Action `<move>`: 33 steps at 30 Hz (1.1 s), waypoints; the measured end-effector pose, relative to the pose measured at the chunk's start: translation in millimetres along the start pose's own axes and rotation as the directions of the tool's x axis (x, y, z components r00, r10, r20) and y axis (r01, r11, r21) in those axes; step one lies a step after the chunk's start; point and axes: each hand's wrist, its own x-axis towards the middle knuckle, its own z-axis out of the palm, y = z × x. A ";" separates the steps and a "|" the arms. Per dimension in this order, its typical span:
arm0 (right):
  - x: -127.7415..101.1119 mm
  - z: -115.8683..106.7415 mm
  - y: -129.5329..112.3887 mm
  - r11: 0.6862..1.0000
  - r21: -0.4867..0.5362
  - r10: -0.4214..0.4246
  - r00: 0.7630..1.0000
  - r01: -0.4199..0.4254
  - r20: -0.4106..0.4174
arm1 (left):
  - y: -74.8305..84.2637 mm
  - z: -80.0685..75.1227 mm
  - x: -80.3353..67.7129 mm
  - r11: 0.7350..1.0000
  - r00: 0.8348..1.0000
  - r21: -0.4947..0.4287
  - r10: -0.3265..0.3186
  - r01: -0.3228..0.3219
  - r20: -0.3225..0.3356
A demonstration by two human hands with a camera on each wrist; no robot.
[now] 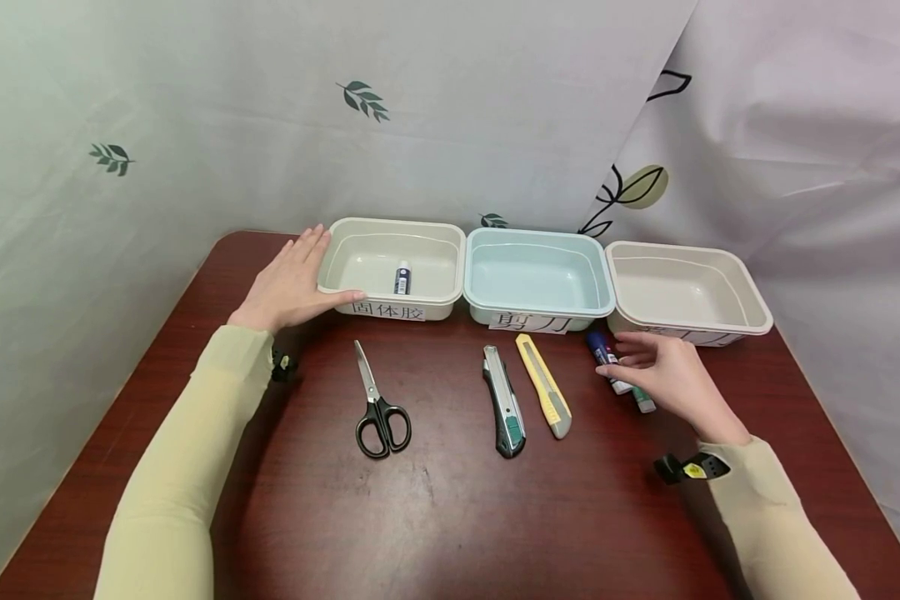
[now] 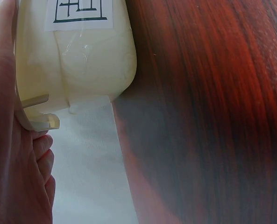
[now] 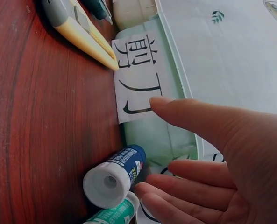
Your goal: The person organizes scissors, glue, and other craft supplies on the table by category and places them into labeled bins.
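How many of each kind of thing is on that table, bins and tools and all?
Bins: 3 (cream bin, blue bin, cream bin at right)
Glue sticks: 3 (one in the left bin, two by the right hand)
Utility knives: 2 (grey, yellow)
Scissors: 1
Total: 9

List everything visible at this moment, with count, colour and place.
tubs: 3, two cream and one pale blue, in a row at the table's back edge
glue stick in tub: 1, dark blue and white, inside the left cream tub
glue sticks on table: 2, one blue, one green, by the right hand
scissors: 1, black handles, left of centre
box cutters: 2, grey-green and yellow, centre
table: 1, dark red wood
left hand: flat against the left tub
right hand: fingers at the glue sticks
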 end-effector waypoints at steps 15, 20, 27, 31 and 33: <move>4.1 11.6 -4.7 0.996 -0.049 -0.079 0.997 0.079 0.016 | 0.3 1.9 -0.6 1.000 1.000 0.003 0.001 -0.001 0.000; 6.2 18.1 -7.0 0.997 -0.054 -0.060 0.997 0.063 0.047 | -0.4 1.7 0.1 1.000 1.000 0.006 0.003 -0.003 0.000; 7.7 21.8 -12.3 0.997 -0.064 -0.038 0.996 0.043 0.077 | -1.0 0.7 0.2 1.000 1.000 0.002 0.001 -0.001 0.000; 8.4 22.7 -13.0 0.997 -0.068 -0.037 0.996 0.043 0.075 | -0.8 0.3 0.0 1.000 1.000 0.002 0.001 -0.001 -0.002; 8.6 22.9 -12.9 0.996 -0.074 -0.039 0.997 0.044 0.073 | -1.0 0.3 0.0 1.000 1.000 0.005 0.002 -0.002 -0.004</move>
